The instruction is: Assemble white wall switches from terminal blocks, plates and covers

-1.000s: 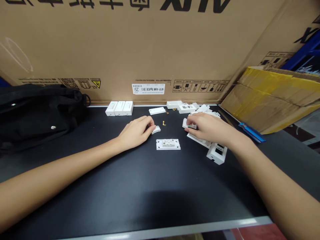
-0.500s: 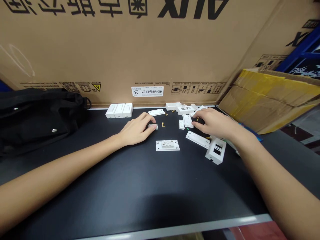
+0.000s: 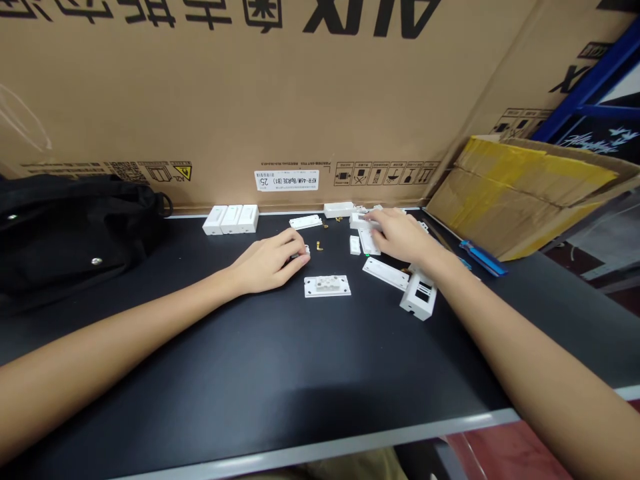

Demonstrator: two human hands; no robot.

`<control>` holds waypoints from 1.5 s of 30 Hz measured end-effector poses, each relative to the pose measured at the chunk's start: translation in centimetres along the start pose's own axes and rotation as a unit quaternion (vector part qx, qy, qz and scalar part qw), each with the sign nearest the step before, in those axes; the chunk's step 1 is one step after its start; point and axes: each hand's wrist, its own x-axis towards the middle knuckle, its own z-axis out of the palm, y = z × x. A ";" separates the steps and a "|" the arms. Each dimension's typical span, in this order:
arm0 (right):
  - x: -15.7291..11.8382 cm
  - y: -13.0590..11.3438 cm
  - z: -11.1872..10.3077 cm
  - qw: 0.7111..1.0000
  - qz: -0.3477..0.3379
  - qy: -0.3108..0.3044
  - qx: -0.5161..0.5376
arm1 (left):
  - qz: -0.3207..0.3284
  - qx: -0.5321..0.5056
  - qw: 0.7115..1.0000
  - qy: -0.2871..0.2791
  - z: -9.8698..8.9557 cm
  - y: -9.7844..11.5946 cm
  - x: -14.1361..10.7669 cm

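Note:
My left hand (image 3: 273, 261) is closed round a small white part (image 3: 307, 251), mostly covered by its fingers. Just right of it lies a small brass piece (image 3: 319, 246). Nearer me is a white plate with a raised block (image 3: 327, 286). My right hand (image 3: 397, 233) reaches over the white parts at the back right, its fingers apart at a white housing (image 3: 358, 220) and above a white plate (image 3: 369, 241); nothing is visibly held in it. A small white rectangular piece (image 3: 355, 245), a long white plate (image 3: 385, 273) and an open white housing (image 3: 419, 295) lie around.
Three white boxes (image 3: 231, 219) stand side by side at the back left, near a black bag (image 3: 75, 233). A large carton (image 3: 225, 100) walls off the back. At right are a taped box (image 3: 470, 193) and a blue-handled tool (image 3: 483, 259).
My right hand has shifted back and left over the white parts, uncovering the blue-handled tool. The view has turned slightly right. My left hand remains at the small white part.

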 end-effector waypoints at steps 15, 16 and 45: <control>-1.2 -3.7 -3.7 0.980 -0.070 0.125 0.137 | -0.030 -0.049 0.998 -0.022 0.6 -0.8 0.2; -1.4 -4.3 -3.8 0.976 -0.103 0.107 0.157 | -0.043 -0.061 0.997 -0.017 0.6 -0.9 0.2; -1.3 -3.7 -2.2 0.990 -0.082 0.026 0.112 | 0.084 -0.077 0.993 0.012 0.3 -0.8 0.3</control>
